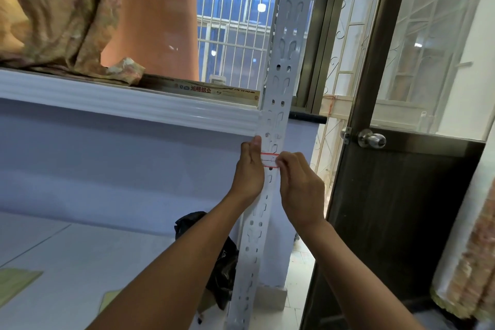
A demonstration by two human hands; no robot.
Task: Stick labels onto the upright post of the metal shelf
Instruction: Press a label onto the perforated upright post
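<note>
Label: one, white with a red border. Grip: right hand pinches its right end with bunched fingertips. Left hand lies at its left end; whether it pinches or presses cannot be told. Location: across the front of the upright post, just below the shelf edge. Step, as judged: laying the label down. Next move calls for pressing flat over the slots without creasing. Count: one label, one post, two hands.

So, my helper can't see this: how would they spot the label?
Find the grey slotted shelf post left of the door knob. Below the white shelf edge, the left hand and right hand flank the label: white, red-edged against bare metal.
</note>
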